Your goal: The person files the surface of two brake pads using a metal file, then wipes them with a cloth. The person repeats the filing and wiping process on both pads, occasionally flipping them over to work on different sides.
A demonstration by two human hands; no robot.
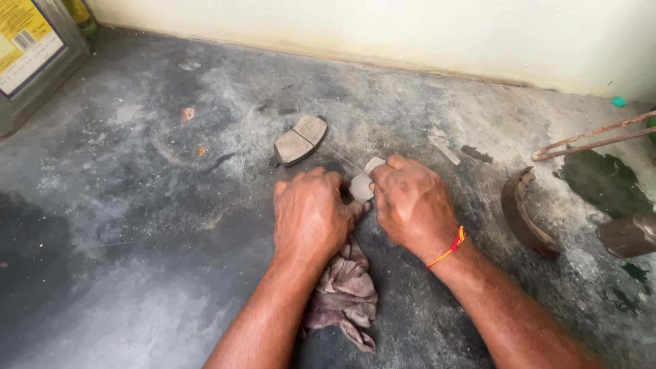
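Observation:
My left hand (309,213) and my right hand (408,203) are closed side by side on a grey brake pad (363,182) held low over the dark concrete floor (137,225). Only the pad's middle and top corner show between my fingers. A thin metal blade or strip (345,161) slants up-left from the pad; which hand holds it is hidden. A dirty pinkish rag (345,294) lies under my left wrist. A second brake pad (301,139) lies flat on the floor just beyond my left hand. My right wrist wears a red thread.
A curved rusty brake shoe (523,213) lies to the right, with a dark cylindrical part (629,236) beyond it and a rusty bent rod (594,137) near the wall. A metal can with a yellow label (31,48) stands at top left. A pale wall (410,31) bounds the floor.

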